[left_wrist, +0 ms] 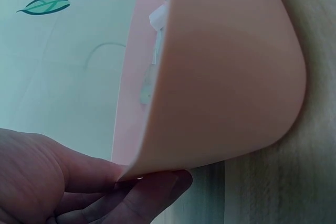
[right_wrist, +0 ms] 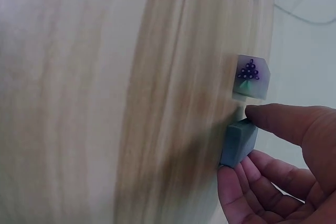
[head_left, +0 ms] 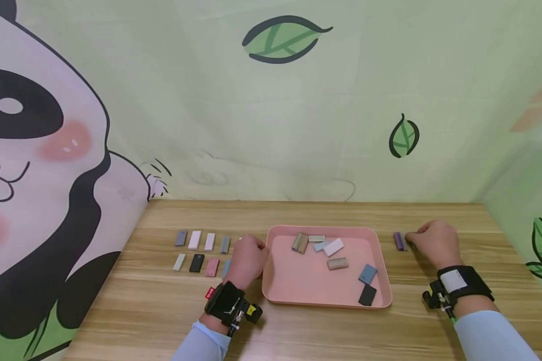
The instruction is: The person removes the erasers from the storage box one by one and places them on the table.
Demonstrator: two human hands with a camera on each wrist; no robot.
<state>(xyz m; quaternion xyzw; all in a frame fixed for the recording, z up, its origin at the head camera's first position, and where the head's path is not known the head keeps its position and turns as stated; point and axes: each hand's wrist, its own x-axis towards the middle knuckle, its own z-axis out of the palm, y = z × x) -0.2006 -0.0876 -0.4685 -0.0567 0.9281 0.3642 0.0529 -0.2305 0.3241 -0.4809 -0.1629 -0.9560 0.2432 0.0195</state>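
My left hand (head_left: pixel 245 258) is at the left side of a pink tray (head_left: pixel 298 283). In the left wrist view its thumb and fingers pinch the tray's rim (left_wrist: pixel 157 85). Past the tray's right side, my right hand (head_left: pixel 435 243) holds a small blue-grey block (right_wrist: pixel 238 142) between thumb and fingers, close over the wood table. Just beside that block lies a purple block (right_wrist: pixel 252 76) with a grape picture on its end. From the head camera the blue-grey block is hidden by the hand, while the purple block shows left of the fingertips.
Inside the tray lie several small blocks, among them a white one (head_left: pixel 333 246), a brown one (head_left: pixel 337 263) and a black one (head_left: pixel 367 295). Left of my left hand, more blocks stand in two rows, including a pink one (head_left: pixel 212 267). A printed cloth wall (head_left: pixel 271 125) rises behind the table.
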